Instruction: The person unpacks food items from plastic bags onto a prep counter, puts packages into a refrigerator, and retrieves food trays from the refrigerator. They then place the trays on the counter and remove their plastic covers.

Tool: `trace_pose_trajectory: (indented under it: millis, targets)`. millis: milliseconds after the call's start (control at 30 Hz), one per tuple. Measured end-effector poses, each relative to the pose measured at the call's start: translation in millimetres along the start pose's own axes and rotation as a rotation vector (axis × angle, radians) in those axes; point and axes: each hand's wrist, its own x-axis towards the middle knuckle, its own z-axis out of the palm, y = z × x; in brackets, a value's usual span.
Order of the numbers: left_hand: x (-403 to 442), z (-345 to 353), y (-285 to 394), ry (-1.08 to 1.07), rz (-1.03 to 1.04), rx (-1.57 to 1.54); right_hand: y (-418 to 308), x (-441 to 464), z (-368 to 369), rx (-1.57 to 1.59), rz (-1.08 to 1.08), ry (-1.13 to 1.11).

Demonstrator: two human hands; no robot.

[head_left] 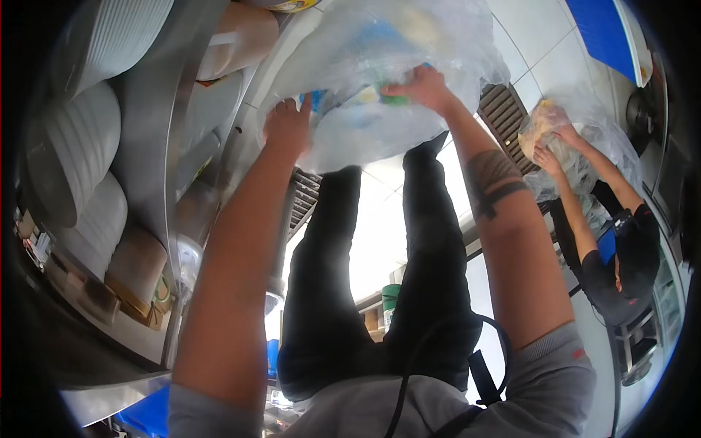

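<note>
A large clear plastic bag (380, 135) spreads out in front of my legs, with blue, green and whitish items showing through its film. My left hand (287, 125) is closed on the bag's near left edge, beside a small blue piece. On the right edge, my right hand (431, 89) grips the film, its thumb stretched inward over a green item (395, 96). Another blue patch shows by its fingers. What lies deeper in the bag is blurred by the plastic.
Stacked white bowls (73, 150) fill a metal shelf on the left, with tubs (237, 44) beyond. At right, a co-worker's hands (551, 142) handle another clear bag (584, 109). Slatted drain grates (506, 120) cross the tiled floor. A blue panel (602, 33) stands at upper right.
</note>
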Motion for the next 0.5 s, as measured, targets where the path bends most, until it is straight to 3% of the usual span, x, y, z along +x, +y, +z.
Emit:
trace_pose_trajectory:
  millis: [100, 167, 233, 267, 400, 500]
  targets:
    - [1, 13, 14, 0.02, 0.04, -0.14, 8, -8, 27, -0.052, -0.029, -0.076]
    - [22, 40, 19, 0.215, -0.022, -0.541, 8, -22, 48, -0.139, -0.017, -0.001]
    - [32, 33, 14, 0.191, -0.016, -0.721, 4, -34, 60, 0.136, -0.245, 0.295]
    - [36, 26, 15, 0.173, -0.01, -0.894, 1, -39, 65, 0.131, -0.24, 0.293]
    - [42, 4, 36, 0.187, 0.098, -1.046, 4, -45, 68, 0.184, -0.303, 0.332]
    - [42, -4, 55, 0.287, 0.033, -0.811, 16, -49, 54, 0.26, -0.286, 0.272]
